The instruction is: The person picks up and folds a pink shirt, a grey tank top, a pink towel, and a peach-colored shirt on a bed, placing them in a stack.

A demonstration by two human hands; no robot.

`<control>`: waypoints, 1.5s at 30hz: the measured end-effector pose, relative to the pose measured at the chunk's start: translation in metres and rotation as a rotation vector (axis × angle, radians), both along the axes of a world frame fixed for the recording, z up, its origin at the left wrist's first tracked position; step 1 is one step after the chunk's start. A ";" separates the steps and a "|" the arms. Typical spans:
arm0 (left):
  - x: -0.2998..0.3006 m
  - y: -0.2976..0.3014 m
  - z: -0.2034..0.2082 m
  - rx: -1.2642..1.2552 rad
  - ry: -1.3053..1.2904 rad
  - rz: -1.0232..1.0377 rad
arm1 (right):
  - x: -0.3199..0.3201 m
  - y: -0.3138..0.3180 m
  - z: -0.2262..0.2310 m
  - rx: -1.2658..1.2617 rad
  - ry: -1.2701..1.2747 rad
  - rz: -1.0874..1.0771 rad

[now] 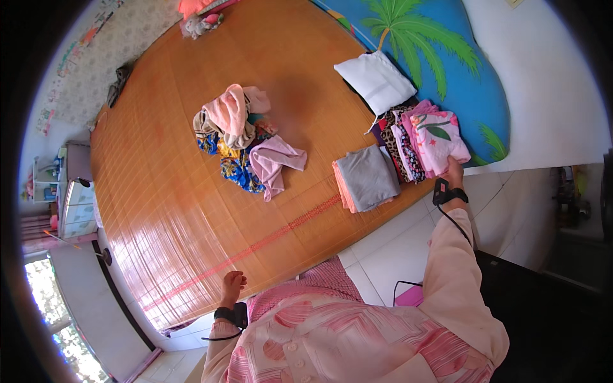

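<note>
At the far right, my right hand (454,171) grips the near edge of a folded pink cloth (440,142) printed with flowers and green leaves; its fingers are partly hidden. That cloth lies on a pile of folded clothes (401,143), some leopard-print and some floral. A second stack, grey cloth (369,178) over peach, sits just left of it. My left hand (234,286) is held over the front part of the mat with its fingers curled in, and nothing shows in them. Farther in lies a loose heap of clothes (231,121) in peach, blue and yellow, beside a crumpled pink cloth (274,161).
A brown woven mat (172,210) covers the bed. Behind the folded piles lies a white drawstring bag (377,82), near a blue headboard with palm trees (488,83). Dark cloth (119,85) rests at the far left edge. White floor tiles (399,255) run along the bed's front.
</note>
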State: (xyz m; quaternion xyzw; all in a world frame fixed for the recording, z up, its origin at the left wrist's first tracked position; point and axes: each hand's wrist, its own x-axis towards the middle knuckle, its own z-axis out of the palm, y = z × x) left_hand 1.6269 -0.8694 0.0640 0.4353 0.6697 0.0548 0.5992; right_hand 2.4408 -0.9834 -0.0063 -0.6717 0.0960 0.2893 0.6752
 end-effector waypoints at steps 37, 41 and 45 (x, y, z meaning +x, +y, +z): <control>0.005 -0.018 0.007 0.025 0.092 0.009 | -0.056 0.167 0.043 -1.112 -0.831 0.404; 0.023 -0.007 -0.004 0.021 0.064 -0.099 | -0.034 0.151 0.050 -0.975 -0.902 0.480; 0.021 0.008 -0.025 0.093 0.023 -0.236 | -0.058 0.110 0.062 -0.460 -1.012 0.248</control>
